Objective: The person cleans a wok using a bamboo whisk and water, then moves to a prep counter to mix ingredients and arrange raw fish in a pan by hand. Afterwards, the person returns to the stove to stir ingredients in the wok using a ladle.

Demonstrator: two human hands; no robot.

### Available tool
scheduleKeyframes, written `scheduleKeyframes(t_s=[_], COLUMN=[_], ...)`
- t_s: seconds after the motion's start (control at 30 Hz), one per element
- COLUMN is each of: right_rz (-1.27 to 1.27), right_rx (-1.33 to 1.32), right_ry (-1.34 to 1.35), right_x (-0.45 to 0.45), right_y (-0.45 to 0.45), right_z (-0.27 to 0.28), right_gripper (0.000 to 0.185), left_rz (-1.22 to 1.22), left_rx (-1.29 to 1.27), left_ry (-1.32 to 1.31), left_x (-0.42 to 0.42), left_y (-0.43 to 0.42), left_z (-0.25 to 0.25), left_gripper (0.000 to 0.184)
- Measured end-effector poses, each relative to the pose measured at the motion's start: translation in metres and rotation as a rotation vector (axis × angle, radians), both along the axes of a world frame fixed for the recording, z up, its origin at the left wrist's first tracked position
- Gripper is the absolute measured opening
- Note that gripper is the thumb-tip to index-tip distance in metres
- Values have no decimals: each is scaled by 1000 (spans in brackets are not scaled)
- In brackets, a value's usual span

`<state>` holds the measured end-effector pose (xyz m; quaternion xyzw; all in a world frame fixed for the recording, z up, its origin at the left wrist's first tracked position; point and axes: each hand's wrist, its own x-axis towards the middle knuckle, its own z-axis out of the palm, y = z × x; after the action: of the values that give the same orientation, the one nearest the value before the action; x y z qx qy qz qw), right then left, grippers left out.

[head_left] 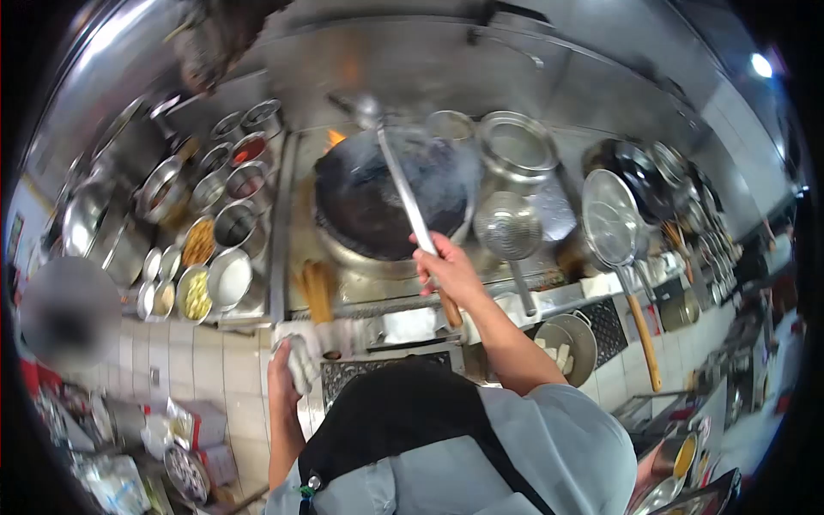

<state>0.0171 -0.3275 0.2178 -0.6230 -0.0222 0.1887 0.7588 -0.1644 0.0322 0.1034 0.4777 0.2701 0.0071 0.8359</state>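
Note:
In the middle of the stove sits a large dark wok (348,202) with smoke rising off it. An orange flame (335,136) shows at its far left edge. My right hand (451,270) is closed round the handle of a long metal ladle (400,182) with a wooden grip end. The ladle slants up and left over the wok, its bowl above the far rim. Low at the left, my left hand (281,371) is closed on a pale folded cloth (302,364), in front of the stove edge. A bamboo wok brush (316,290) stands between the cloth and the wok.
Left of the wok, several steel containers hold ingredients, including a white one (230,279) and a yellow-green one (196,296). On the right are a perforated strainer (508,225), a lidded-looking steel pot (518,144) and a wire skimmer (610,221). A pot with pale pieces (582,343) stands below.

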Motion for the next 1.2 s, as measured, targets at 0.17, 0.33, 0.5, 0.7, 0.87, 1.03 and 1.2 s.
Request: scheduleKeyframes(t_s=[0.17, 0.33, 0.5, 0.7, 0.87, 1.03, 1.2], right_rz=[-541, -390, -646, -327, -564, -290, -239], right_rx=[-537, -1113, 721, 970, -758, -96, 934], right_ry=[-276, -249, 549, 493, -130, 187, 459], right_x=[107, 269, 360, 378, 343, 311, 239], right_y=[-140, -264, -260, -253, -265, -299, -297], right_z=[-74, -139, -65, 8, -51, -103, -69], right_gripper=[32, 25, 13, 26, 27, 17, 10], left_rz=[-1, 17, -37, -27, -30, -157, -265], left_rx=[-179, -405, -530, -537, -567, -487, -444], left_ry=[-103, 49, 87, 177, 194, 189, 148], left_x=[22, 53, 68, 100, 133, 179, 220], left_y=[-24, -74, -109, -136, -152, -174, -196], left_z=[7, 29, 22, 17, 3, 20, 36], left_gripper=[35, 51, 54, 41, 50, 53, 41])
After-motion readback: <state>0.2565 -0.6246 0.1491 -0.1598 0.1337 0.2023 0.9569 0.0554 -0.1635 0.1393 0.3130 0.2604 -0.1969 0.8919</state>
